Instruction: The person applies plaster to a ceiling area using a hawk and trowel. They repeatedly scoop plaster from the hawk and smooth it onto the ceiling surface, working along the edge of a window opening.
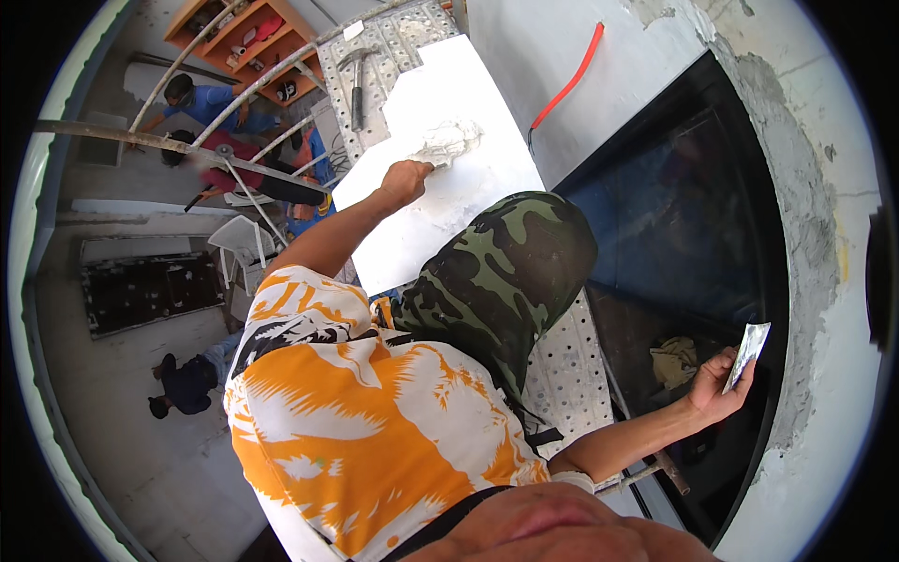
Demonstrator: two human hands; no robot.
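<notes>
My left hand [405, 180] is closed at the edge of a patch of white paste [448, 142] on a white board [379, 234]; what its fingers grip is too small and hidden to make out. Out at the right, beside the dark glass pane [665, 225], my right hand [723, 384] grips a flat, rectangular metal blade [747, 356] with pale smears. My camouflage-clad leg [496, 262] rests over the board. A hammer [357, 94] with a dark handle lies on the perforated metal platform [571, 384] above my left hand.
Metal rails [234, 103] edge the platform at left. Below are two people [201, 103] [253, 173], another person [187, 384], a white chair [239, 244] and orange shelves [243, 42]. A red tube [568, 75] sticks out by the wall, and rough plaster [796, 262] borders the glass.
</notes>
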